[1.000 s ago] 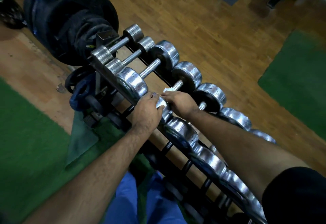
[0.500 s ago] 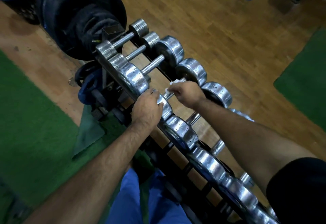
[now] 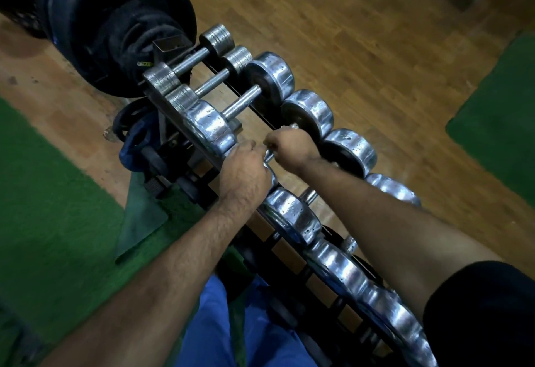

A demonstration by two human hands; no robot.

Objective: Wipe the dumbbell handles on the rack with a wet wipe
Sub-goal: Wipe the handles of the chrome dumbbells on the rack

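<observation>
- Bracing the near chrome head of the fourth dumbbell, the left hand lies over it with fingers curled round its rim, most likely to stop the weight rolling in the rack while the bar is rubbed.
- Right hand sits at about one o'clock from the left, nearly touching it, closed into a fist round the dumbbell handle; only a short stub of bare bar shows between the two hands.
- Wet wipe: I cannot make it out; presumably it is balled inside the right fist, against the bar.
- Fist grip suits the job, wrapping the bar so one slide or twist cleans all round.
- Handles at eleven o'clock, such as the third handle, are slim grey steel rods, dull beside the dented, shiny heads.
- Further dumbbells run toward five o'clock under the right forearm, their bars mostly hidden.
- Black weight plates stand at eleven o'clock beyond the rack's end.
</observation>
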